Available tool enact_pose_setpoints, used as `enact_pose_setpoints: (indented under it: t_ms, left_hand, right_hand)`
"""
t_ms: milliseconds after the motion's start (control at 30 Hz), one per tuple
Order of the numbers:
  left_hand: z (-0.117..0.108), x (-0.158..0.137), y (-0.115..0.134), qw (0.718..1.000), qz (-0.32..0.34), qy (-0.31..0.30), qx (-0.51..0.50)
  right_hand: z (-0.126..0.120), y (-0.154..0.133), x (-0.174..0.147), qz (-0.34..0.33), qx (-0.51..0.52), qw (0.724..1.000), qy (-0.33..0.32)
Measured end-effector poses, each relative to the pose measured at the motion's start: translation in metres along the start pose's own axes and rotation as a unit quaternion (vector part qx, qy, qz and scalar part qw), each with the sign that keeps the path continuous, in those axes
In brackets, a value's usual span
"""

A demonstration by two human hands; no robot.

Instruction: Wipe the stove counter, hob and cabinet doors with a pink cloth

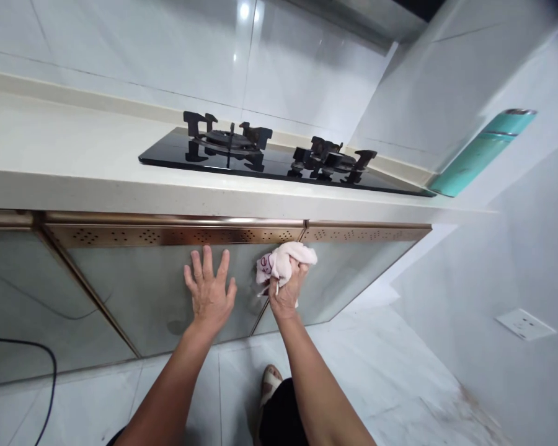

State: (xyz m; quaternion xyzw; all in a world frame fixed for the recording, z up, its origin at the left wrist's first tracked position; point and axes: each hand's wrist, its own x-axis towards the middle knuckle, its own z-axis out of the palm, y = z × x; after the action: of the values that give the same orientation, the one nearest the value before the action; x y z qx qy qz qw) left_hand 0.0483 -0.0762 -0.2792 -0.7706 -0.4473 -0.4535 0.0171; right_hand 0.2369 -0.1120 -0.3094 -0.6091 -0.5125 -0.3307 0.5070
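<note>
Pressing flat, fingers spread, left hand [209, 291] on cabinet door [158, 285] below the counter [74, 161]. Right hand [286, 288] clenched on pink cloth [283, 260], held against the door's right edge. Hob [279, 164] on counter; teal bottle [481, 152] at far right; cable [51, 371] on floor.

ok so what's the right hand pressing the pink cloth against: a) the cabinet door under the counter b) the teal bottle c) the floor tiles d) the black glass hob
a: the right hand bunches the pink cloth against the cabinet door below the counter.
</note>
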Motion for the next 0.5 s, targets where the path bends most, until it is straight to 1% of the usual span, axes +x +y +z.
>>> enact_pose_setpoints:
  t_ms: [67, 167, 233, 300, 367, 433, 500]
  left_hand:
    - [0.0, 0.0, 0.0, 1.0, 0.002, 0.001, -0.003]
    - [0.002, 0.0, -0.001, 1.0, 0.003, 0.005, 0.001]
    - [0.004, 0.0, -0.002, 1.0, 0.004, 0.014, 0.006]
    - [0.007, 0.0, -0.003, 1.0, 0.01, 0.026, 0.009]
    - [0.011, -0.001, -0.002, 0.999, 0.015, 0.034, 0.007]
    - [0.014, 0.0, -0.001, 0.999, 0.016, 0.041, 0.005]
    - [0.016, 0.0, 0.0, 0.998, 0.017, 0.052, 0.005]
  right_hand:
    - [-0.001, 0.005, 0.014, -0.028, -0.013, 0.999, 0.023]
    - [-0.004, 0.027, 0.043, -0.108, -0.037, 0.993, 0.013]
    - [-0.013, 0.056, 0.061, -0.178, -0.052, 0.982, -0.023]
    - [-0.03, 0.092, 0.077, -0.232, -0.078, 0.966, -0.082]
    - [-0.051, 0.129, 0.093, -0.241, -0.117, 0.956, -0.121]
    - [-0.07, 0.159, 0.108, -0.223, -0.146, 0.956, -0.119]
    - [-0.085, 0.179, 0.122, -0.226, -0.149, 0.956, -0.108]
